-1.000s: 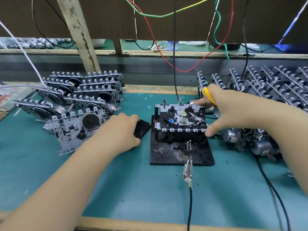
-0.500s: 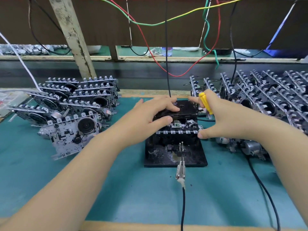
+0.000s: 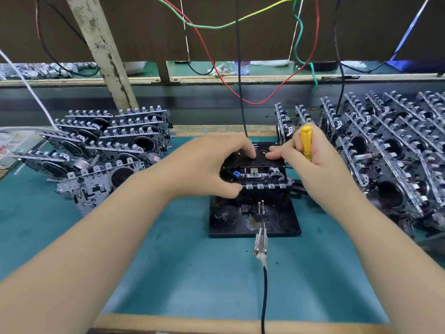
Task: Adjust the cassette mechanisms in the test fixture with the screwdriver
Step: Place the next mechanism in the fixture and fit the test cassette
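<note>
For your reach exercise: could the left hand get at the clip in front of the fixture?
Probably yes: the clip lies in the open on the mat, though the left hand now grips the black cassette.

test fixture (image 3: 254,220) centre on mat (image 3: 192,273), cassette mechanisms stacked left (image 3: 108,143) and right (image 3: 390,150)

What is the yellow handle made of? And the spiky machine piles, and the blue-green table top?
The yellow screwdriver handle looks like glossy plastic: bright, smooth, evenly coloured. The stacked cassette mechanisms seem to be stamped sheet metal, silvery grey with bent tabs that catch the light. The teal table mat looks like matte rubber or vinyl, flat and dull; which one I cannot tell.
</note>
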Tool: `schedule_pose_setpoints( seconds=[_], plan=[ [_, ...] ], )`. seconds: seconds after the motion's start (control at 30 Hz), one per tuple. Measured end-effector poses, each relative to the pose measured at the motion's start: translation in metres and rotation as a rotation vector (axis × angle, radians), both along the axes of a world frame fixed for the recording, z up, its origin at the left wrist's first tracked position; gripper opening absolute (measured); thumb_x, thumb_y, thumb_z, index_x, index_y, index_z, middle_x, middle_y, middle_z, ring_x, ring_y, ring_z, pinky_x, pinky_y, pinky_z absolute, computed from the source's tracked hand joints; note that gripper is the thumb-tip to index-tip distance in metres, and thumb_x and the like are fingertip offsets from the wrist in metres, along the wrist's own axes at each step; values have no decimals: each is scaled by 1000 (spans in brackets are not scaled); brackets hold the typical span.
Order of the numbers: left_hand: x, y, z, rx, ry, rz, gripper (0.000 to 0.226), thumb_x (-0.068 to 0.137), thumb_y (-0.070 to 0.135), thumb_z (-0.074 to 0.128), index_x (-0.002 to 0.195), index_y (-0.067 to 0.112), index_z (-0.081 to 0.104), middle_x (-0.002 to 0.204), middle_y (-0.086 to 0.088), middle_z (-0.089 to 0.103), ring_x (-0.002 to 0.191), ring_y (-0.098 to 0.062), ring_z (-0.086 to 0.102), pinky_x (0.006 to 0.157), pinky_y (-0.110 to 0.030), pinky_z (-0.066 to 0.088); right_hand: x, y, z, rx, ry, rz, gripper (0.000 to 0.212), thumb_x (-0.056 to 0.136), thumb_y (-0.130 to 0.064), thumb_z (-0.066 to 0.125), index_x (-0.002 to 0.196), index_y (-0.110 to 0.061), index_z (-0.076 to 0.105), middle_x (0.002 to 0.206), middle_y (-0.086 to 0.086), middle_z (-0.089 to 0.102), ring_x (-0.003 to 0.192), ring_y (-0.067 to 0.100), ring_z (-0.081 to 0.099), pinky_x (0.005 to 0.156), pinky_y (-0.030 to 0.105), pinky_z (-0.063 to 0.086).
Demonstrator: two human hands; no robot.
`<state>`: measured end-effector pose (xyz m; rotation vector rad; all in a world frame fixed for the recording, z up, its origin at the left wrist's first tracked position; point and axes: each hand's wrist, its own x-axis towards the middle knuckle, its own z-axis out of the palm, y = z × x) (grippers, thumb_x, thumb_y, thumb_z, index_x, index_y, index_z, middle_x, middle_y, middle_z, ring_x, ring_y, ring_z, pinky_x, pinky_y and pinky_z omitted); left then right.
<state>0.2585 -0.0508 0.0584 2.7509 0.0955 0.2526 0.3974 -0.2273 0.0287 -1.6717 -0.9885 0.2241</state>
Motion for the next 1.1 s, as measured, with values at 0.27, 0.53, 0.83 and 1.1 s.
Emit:
schedule_pose_setpoints(
  seconds=[0.27,0.53,0.83,1.1],
  plan=[
    [-13,-4,-28,34,-107,24,55,85,32,74,135,22,54,164,-6,28,152,-15,18,122,-28,15,-5,-5,-6,39,-31,-2,34,98,-26,51,72,-45,38,97,-9,77,115,4,66,102,46,47],
    [-15,-38,-62,-86,-246,232,83,60,72,73,130,38,45,169,0,-8,156,-26,-5,114,-64,27,-7,-3,-8,64,20,-15,24,95,-26,51,77,-35,38,94,-6,77,115,6,67,105,51,46],
    [-6,-47,-91,-403,-453,282,64,67,32,89,114,52,51,167,17,4,139,21,16,97,3,23,-17,-11,-10,40,46,-21,58,96,-2,49,79,-58,53,113,-7,75,125,5,60,112,47,41],
    [-1,-45,-99,-441,-584,261,60,64,45,82,116,55,54,162,25,13,141,-7,42,107,-32,45,-14,-15,-23,23,6,-13,63,97,3,56,88,-59,57,121,-14,73,124,-4,59,113,47,38]
  ],
)
